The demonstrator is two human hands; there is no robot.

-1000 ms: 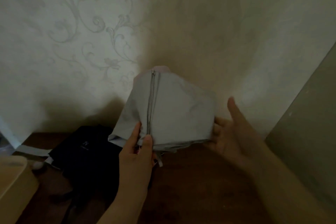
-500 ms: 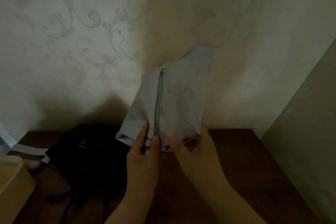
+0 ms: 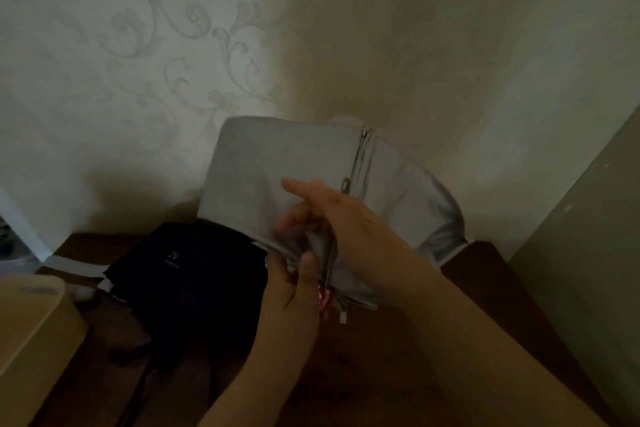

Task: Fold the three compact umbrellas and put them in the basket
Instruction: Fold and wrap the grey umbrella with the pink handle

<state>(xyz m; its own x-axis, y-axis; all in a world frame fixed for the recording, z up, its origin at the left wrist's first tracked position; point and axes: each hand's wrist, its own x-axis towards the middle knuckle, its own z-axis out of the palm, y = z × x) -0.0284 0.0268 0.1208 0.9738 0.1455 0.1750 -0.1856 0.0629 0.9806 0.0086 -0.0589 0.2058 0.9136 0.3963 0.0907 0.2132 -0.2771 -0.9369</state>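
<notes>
Here, hands pinching grey umbrella

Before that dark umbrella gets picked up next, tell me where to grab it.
Judging by its pose, grip the dark umbrella across its bunched canopy, coming from above with the left hand: it lies flat and uncovered on the wooden table, though its handle cannot be made out.

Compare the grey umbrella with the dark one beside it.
The grey umbrella is pale and raised off the table; the dark umbrella is near-black and lies on the table. The left hand and right hand both grip the grey one; nobody touches the dark one, which bears small lettering. Both canopies hang loose, unwrapped.
</notes>
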